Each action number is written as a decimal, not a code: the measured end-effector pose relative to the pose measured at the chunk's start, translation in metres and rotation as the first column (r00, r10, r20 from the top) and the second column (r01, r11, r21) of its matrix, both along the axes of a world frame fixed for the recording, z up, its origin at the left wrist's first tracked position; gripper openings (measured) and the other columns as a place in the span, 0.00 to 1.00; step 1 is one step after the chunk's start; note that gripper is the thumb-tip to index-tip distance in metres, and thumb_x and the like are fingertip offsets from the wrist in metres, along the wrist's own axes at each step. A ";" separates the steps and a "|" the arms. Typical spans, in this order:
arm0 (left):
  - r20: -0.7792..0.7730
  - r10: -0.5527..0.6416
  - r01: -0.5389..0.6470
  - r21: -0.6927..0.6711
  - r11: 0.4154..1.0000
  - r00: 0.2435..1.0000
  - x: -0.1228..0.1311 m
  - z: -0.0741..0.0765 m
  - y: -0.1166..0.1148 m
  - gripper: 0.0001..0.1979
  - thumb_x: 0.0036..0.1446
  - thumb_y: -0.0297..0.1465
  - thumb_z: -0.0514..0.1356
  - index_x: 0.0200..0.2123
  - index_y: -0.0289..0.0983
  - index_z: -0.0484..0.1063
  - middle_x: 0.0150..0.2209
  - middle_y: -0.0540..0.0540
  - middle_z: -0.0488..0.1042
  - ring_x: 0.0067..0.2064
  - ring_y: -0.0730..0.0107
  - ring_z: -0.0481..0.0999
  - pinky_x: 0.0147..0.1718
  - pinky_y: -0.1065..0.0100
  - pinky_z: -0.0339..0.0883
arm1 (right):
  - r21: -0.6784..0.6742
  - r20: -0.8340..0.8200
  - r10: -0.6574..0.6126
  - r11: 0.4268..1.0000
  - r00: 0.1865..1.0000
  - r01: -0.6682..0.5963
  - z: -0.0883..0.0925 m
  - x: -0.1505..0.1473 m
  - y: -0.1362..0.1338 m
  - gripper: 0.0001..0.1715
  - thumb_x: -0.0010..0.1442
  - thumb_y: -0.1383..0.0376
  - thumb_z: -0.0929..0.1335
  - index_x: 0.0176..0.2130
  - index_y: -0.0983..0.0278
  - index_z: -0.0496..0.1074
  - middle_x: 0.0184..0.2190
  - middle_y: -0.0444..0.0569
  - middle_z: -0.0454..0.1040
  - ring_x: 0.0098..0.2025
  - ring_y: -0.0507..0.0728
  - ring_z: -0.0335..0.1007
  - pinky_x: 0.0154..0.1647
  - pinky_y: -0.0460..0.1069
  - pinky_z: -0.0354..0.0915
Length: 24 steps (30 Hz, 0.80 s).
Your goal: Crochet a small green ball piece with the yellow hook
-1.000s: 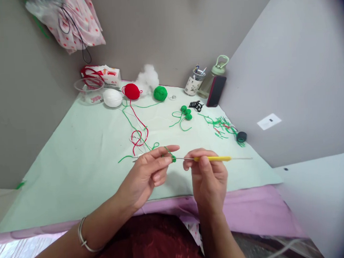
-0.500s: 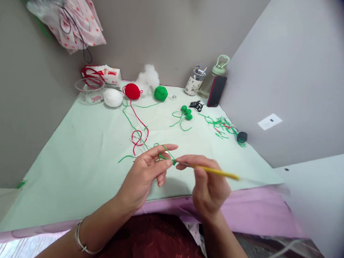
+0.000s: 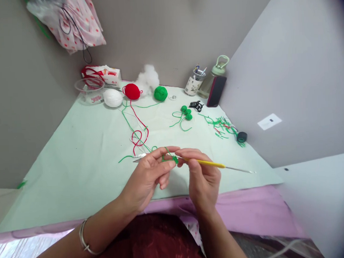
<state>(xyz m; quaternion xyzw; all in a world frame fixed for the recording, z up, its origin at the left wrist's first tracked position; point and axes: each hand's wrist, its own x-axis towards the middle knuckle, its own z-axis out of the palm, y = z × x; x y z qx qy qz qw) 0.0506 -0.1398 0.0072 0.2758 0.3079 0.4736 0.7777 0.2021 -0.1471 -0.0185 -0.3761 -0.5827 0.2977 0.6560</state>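
Between the thumb and fingers of my left hand (image 3: 148, 175) is a small green crochet piece (image 3: 175, 159), pinched at its edge. Green yarn runs over the raised left index finger and trails back towards the green yarn ball (image 3: 160, 93). My right hand (image 3: 204, 177) is closed around the yellow grip of a crochet hook (image 3: 213, 163). Its front end meets the green piece, and the fingers hide the exact tip. The hook's thin metal rear end points right. Partly behind my left hand lie scissors (image 3: 137, 160), their handles hidden.
White yarn (image 3: 113, 98) and red yarn (image 3: 132, 91) balls stand at the back beside a clear tub (image 3: 90, 92) and white stuffing (image 3: 148, 78). Small green balls (image 3: 186, 112), a black hair clip (image 3: 196, 106), yarn scraps (image 3: 221, 125), black tape (image 3: 242, 137), a phone (image 3: 216, 91) and a bottle (image 3: 212, 79) lie rightward.
My right hand has shifted left and slightly up with the hook, closer to my left fingers. The hook's rear end, blurred before, now shows sharply. The scissors' tips show more.
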 end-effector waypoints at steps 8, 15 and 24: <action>-0.136 0.096 -0.084 0.095 0.992 0.986 0.001 -0.003 0.002 0.17 0.55 0.34 0.75 0.48 0.37 0.85 0.32 0.52 0.73 0.23 0.82 0.64 0.23 0.73 0.60 | 0.134 0.255 -0.125 0.987 0.959 0.093 0.000 0.001 -0.007 0.17 0.71 0.72 0.68 0.49 0.54 0.83 0.39 0.47 0.84 0.38 0.55 0.80 0.37 0.51 0.77; -0.057 -0.020 0.019 -0.016 1.000 0.998 -0.001 -0.008 0.003 0.21 0.56 0.35 0.76 0.52 0.35 0.84 0.21 0.58 0.62 0.20 0.83 0.54 0.20 0.75 0.51 | 0.354 0.410 -0.299 0.923 0.862 0.152 -0.011 0.003 -0.008 0.23 0.69 0.74 0.70 0.56 0.52 0.80 0.45 0.50 0.83 0.46 0.59 0.82 0.41 0.54 0.79; -0.070 0.043 -0.039 0.056 0.998 0.997 0.001 -0.004 0.002 0.15 0.56 0.32 0.75 0.47 0.40 0.85 0.29 0.55 0.71 0.19 0.85 0.61 0.18 0.76 0.56 | -0.030 -0.034 -0.029 0.999 0.999 0.028 0.001 0.003 -0.001 0.10 0.72 0.63 0.69 0.41 0.59 0.82 0.35 0.48 0.82 0.33 0.54 0.78 0.34 0.51 0.75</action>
